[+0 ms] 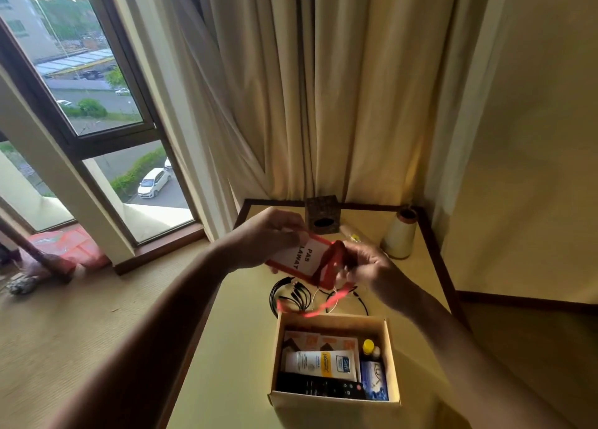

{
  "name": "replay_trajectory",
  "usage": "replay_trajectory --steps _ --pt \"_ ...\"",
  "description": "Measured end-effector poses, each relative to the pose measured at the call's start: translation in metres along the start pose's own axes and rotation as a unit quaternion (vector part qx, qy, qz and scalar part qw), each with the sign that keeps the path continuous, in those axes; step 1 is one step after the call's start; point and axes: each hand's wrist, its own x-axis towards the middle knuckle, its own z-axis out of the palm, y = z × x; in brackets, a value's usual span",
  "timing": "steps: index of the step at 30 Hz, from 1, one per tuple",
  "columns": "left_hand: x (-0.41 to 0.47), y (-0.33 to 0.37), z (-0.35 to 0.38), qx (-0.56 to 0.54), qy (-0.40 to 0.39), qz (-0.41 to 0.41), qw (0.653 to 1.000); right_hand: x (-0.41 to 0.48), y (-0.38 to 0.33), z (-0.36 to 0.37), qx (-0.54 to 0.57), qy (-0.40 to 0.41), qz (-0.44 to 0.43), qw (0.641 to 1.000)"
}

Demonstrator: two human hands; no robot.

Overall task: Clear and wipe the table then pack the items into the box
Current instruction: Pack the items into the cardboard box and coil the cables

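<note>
Two hands at work over one open box (pixel 335 402), which sits at 6 o'clock on the desk (pixel 233 347).

- Box contents: remote (pixel 320 388), white tube (pixel 318 364), blue carton (pixel 374 380), yellow-capped bottle (pixel 369 347); nearly full.
- Black cables (pixel 288 294), 12 o'clock of the box, loose on the desk.
- Visitor pass (pixel 302 257) in a red holder, above the cables: left hand (pixel 268 237), grip closed on its edge; right hand (pixel 365 266), grip pinching the red lanyard (pixel 318 305), which loops down to the box rim.
- Farther, 1 o'clock: thread cone (pixel 399 234); 12 o'clock: dark cube holder (pixel 322 215).

Risks: the dangling lanyard may snag the cables or box rim and drag them; the crowded box may leave the pass proud.
</note>
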Motion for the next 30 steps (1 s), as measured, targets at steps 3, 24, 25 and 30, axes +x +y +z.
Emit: replay_trajectory --steps 3,24,25,30 --pt "0.005 -0.009 -0.003 0.079 0.091 -0.015 0.993 0.005 0.010 0.000 -0.068 0.231 -0.011 0.971" --pt "0.017 -0.033 0.003 -0.001 -0.117 0.066 0.991 0.004 -0.035 0.000 -0.161 0.100 -0.094 0.977" --pt "0.014 -0.033 0.003 -0.115 -0.132 0.048 0.983 0.005 -0.032 0.000 -0.128 0.126 -0.105 0.978" --pt "0.002 -0.017 0.031 -0.506 0.003 0.010 0.862 0.004 -0.005 0.018 -0.006 0.234 -0.061 0.970"
